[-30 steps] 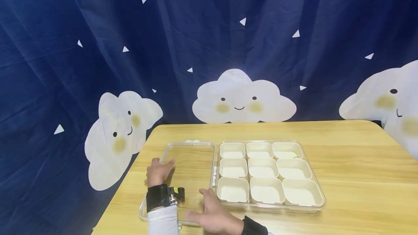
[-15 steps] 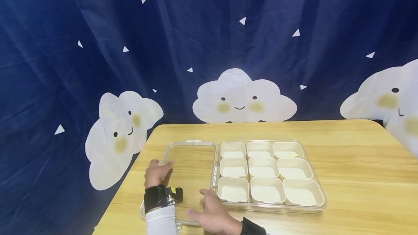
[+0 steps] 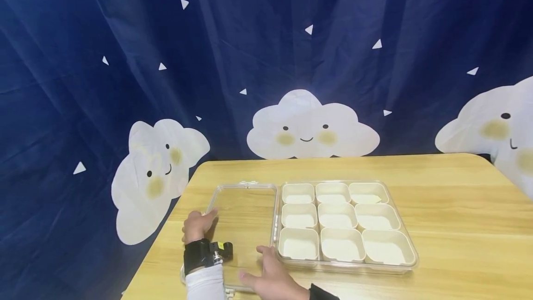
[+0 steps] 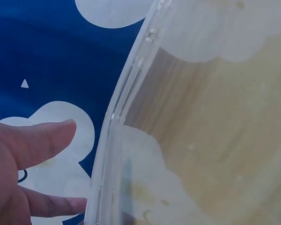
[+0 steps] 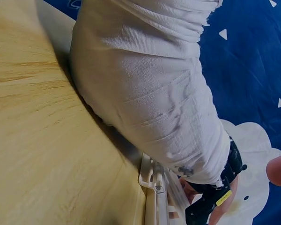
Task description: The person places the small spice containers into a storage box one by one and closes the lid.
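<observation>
A clear plastic storage box point(image 3: 345, 266) lies on the table with its transparent lid point(image 3: 245, 216) folded out flat to the left in the head view. Several cream bins point(image 3: 336, 215) fill the box in rows. My left hand point(image 3: 197, 227) is at the lid's outer left edge. In the left wrist view, its thumb point(image 4: 49, 140) stands apart from the lid rim point(image 4: 112, 140), while a straight finger reaches the rim. My right hand point(image 3: 272, 278) is over the lid's near right corner, thumb and fingers spread. The right wrist view shows mostly the left sleeve point(image 5: 145, 89) and a latch point(image 5: 147, 171).
The wooden table point(image 3: 466, 216) extends right of the box and behind it. A small pale yellow piece point(image 3: 376, 199) sits in the far right bin. A dark blue curtain point(image 3: 266, 36) with clouds hangs behind the table.
My left hand has slid slightly left and nearer along the lid's outer edge. The right hand has kept nearly the same place. The head view has shifted a little.
</observation>
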### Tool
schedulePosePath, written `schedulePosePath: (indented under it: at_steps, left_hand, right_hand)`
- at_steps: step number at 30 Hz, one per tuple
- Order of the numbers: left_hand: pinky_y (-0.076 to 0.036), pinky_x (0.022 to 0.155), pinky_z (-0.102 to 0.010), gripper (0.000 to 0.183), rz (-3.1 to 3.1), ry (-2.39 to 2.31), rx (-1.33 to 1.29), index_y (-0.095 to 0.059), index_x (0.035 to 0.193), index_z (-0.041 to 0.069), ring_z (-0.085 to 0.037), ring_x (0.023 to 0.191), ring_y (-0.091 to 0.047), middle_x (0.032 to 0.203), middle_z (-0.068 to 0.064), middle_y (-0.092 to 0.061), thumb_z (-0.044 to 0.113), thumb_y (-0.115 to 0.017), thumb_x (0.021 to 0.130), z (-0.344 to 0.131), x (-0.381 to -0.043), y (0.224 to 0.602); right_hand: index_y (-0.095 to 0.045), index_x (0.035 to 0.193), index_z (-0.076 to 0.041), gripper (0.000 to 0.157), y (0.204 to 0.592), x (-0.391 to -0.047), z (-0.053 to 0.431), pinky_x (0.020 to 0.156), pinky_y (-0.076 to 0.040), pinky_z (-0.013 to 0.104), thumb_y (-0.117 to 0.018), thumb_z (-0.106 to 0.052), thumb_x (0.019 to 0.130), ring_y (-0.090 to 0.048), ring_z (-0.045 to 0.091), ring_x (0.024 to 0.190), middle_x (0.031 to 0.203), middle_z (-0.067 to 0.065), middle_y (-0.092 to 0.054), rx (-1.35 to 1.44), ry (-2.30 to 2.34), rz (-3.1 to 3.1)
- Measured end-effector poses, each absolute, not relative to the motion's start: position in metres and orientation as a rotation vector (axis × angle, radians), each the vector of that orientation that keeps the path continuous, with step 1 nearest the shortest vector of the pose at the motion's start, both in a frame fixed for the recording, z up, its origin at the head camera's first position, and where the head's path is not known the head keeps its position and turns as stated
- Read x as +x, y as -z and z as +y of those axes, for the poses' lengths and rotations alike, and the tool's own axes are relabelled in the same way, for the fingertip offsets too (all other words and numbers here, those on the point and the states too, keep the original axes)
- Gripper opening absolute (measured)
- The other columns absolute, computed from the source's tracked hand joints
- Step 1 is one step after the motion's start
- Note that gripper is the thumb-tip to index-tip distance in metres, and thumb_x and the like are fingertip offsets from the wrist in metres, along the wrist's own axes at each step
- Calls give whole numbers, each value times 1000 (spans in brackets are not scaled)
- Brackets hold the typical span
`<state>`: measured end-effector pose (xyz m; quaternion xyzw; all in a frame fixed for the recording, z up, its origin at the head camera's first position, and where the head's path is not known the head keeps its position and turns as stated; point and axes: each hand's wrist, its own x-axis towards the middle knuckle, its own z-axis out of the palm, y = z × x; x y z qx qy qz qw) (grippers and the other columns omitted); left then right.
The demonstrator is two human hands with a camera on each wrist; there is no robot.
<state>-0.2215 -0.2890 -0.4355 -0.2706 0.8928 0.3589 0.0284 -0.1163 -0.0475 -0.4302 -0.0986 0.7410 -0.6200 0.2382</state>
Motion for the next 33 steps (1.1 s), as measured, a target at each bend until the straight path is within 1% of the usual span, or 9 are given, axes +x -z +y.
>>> schedulePosePath:
  at_steps: [1, 2, 6, 15, 21, 26, 28, 30, 33]
  left_hand:
    - [-27, 94, -72, 75, 2759, -1097, -845, -44, 126, -14, -59, 115, -36, 123, -41, -43, 51, -56, 91, -289, -222, 436]
    - [-27, 94, -72, 74, 2760, -1088, -857, -45, 123, -14, -59, 114, -37, 120, -41, -44, 52, -56, 90, -289, -223, 437]
    - [-28, 93, -72, 72, 2756, -1069, -906, -48, 117, -13, -59, 112, -38, 114, -40, -45, 54, -56, 90, -290, -222, 439]
    - [-27, 94, -71, 73, 2751, -1041, -930, -51, 113, -10, -60, 113, -37, 119, -42, -44, 58, -55, 88, -293, -222, 437]
    - [-21, 96, -73, 77, 2727, -1072, -937, -48, 122, -12, -62, 119, -32, 128, -45, -38, 57, -56, 89, -296, -221, 436]
    - [-17, 97, -74, 77, 2700, -1135, -925, -42, 134, -5, -62, 122, -28, 136, -40, -35, 56, -55, 90, -299, -220, 434]
    - [-16, 97, -73, 76, 2692, -1165, -926, -40, 138, -2, -61, 123, -27, 137, -38, -33, 55, -54, 91, -300, -219, 432]
    - [-15, 97, -73, 74, 2689, -1183, -928, -40, 138, -1, -61, 123, -26, 137, -38, -32, 54, -54, 91, -300, -218, 430]
    - [-17, 95, -72, 68, 2700, -1190, -944, -44, 135, -1, -60, 120, -30, 133, -38, -37, 51, -53, 93, -299, -217, 427]
  right_hand:
    - [-28, 142, 7, 80, 431, -116, -47, 81, -35, 77, -71, -33, 87, -35, 65, 118, 137, 44, -29, -268, 1702, 2025]
    - [-28, 142, 7, 80, 431, -116, -47, 81, -35, 77, -71, -32, 87, -35, 64, 118, 137, 43, -30, -264, 1705, 2027]
    - [-28, 142, 7, 81, 430, -115, -47, 84, -34, 76, -72, -32, 86, -34, 64, 119, 134, 45, -33, -239, 1724, 2023]
    - [-27, 142, 8, 80, 429, -113, -49, 86, -31, 77, -72, -29, 86, -28, 66, 122, 136, 46, -29, -199, 1799, 1993]
    - [-29, 141, 8, 78, 427, -111, -51, 89, -30, 76, -72, -27, 86, -26, 65, 124, 137, 43, -29, -199, 1830, 1986]
    - [-28, 141, 8, 79, 425, -109, -51, 89, -28, 77, -71, -28, 86, -24, 65, 125, 138, 45, -26, -192, 1848, 1968]
    - [-28, 141, 7, 79, 425, -109, -52, 89, -28, 77, -71, -29, 86, -24, 65, 125, 139, 45, -26, -186, 1851, 1974]
    - [-28, 142, 7, 80, 425, -108, -52, 89, -29, 77, -71, -30, 86, -26, 66, 124, 139, 44, -27, -179, 1854, 1985]
    - [-26, 143, 7, 82, 425, -107, -53, 87, -30, 78, -71, -31, 86, -27, 66, 123, 140, 43, -27, -166, 1865, 2010]
